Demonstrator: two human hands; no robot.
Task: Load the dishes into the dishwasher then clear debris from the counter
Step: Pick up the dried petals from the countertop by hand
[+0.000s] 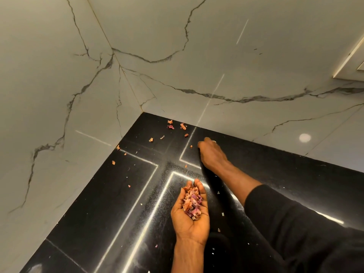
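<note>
My left hand (190, 215) is cupped palm up over the black counter (102, 213), holding a pile of pink and orange onion skin scraps (192, 201). My right hand (211, 152) reaches toward the back wall, palm down with its fingers curled on the counter; what is under them is hidden. Several loose skin scraps (173, 126) lie scattered in the counter's far corner, to the left of my right hand. Smaller bits (113, 162) lie along the left wall edge and around my arms.
White marble-look walls (177, 66) meet at the corner behind the counter. A pale cabinet edge (352, 62) shows at the upper right. Bright light strips reflect off the glossy counter top.
</note>
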